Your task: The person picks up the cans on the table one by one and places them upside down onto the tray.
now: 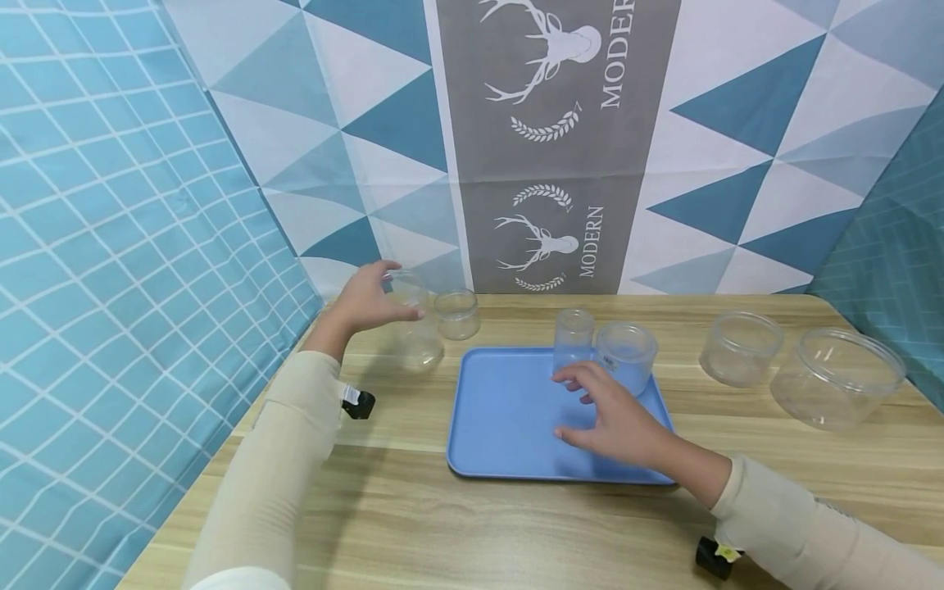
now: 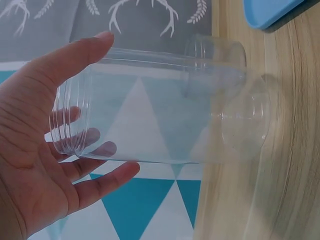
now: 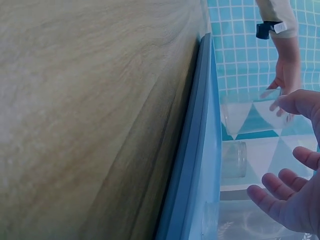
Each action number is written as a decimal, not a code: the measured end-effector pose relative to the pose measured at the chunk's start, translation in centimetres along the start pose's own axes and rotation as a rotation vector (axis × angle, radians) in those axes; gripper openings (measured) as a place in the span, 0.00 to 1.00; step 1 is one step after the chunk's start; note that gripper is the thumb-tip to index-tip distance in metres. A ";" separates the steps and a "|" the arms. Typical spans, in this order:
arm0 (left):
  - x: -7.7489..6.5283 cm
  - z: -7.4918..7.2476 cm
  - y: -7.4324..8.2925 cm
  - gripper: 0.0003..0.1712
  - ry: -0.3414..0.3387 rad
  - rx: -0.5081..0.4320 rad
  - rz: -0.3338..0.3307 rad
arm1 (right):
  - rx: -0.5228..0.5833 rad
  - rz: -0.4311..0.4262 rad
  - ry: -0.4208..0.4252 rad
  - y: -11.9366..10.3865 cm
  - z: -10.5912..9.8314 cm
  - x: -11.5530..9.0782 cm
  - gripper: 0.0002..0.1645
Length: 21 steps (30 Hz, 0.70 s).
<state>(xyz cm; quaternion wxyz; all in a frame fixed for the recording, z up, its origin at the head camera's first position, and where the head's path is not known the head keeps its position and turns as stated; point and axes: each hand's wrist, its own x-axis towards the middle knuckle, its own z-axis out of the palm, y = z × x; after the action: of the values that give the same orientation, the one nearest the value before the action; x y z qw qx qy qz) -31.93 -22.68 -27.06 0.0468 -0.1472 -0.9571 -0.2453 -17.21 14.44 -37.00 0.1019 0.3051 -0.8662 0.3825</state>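
A tall clear plastic jar (image 2: 155, 115) stands at the back left of the table. My left hand (image 1: 369, 299) holds it near the threaded rim, thumb on one side and fingers round the other, showing through the clear wall. Over the blue tray (image 1: 501, 418) is my right hand (image 1: 608, 414), its thumb and fingers spread apart with nothing between them. Just beyond the right fingertips, a narrow clear jar (image 1: 572, 334) and a wider clear jar (image 1: 627, 352) stand at the tray's back right.
Next to the tall jar is a short clear jar (image 1: 457, 315). Two wide clear containers stand at the right, a smaller one (image 1: 740, 352) and a larger one (image 1: 837, 381). Patterned cloth (image 1: 398, 123) rises behind the wooden table (image 1: 413, 508), with tiled cloth (image 1: 96, 270) along the left.
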 end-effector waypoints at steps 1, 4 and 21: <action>-0.1 0.0 0.2 0.55 0.000 0.000 0.009 | 0.008 0.011 -0.003 0.0 0.0 0.0 0.35; -0.4 -0.1 0.8 0.56 -0.004 -0.014 0.033 | 0.048 0.055 -0.010 -0.1 -0.1 0.0 0.36; -1.8 0.6 4.1 0.57 0.019 -0.126 0.158 | 0.186 0.174 -0.005 0.0 0.0 -0.1 0.40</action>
<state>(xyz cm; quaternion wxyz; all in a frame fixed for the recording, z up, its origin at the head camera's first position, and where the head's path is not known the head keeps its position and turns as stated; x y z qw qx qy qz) -29.00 -19.43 -25.99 0.0659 -0.2223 -0.9248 -0.3017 -17.15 14.53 -37.04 0.0373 0.2377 -0.8504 0.4678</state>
